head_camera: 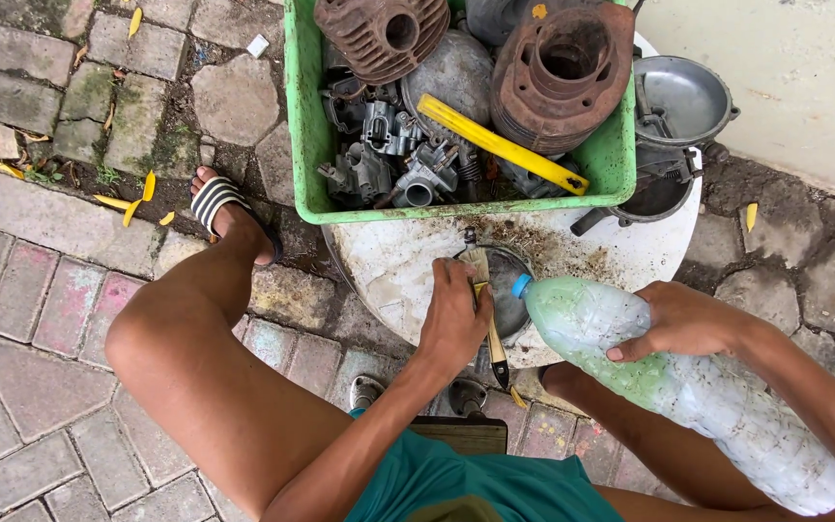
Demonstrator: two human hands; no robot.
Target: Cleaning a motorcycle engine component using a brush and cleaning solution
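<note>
Head view, looking down. Left hand (pixel 453 319), centre of frame, fingers clenched around a paintbrush (pixel 487 309); bristles rest at the rim of a small round metal bowl (pixel 511 290) on the white round worktop (pixel 388 266). Right hand (pixel 683 321), right of centre, fingers wrapped over a large cloudy plastic bottle (pixel 698 387) with blue cap, lying tilted, cap end just beside the bowl. Top centre: green plastic crate (pixel 303 145) on the worktop, holding rusty finned engine cylinders (pixel 558 72), carburettor parts (pixel 388 159), a yellow bar (pixel 500 145). Metal pan (pixel 683 97) upper right. Striped sandal (pixel 215 198) on paving, left.
</note>
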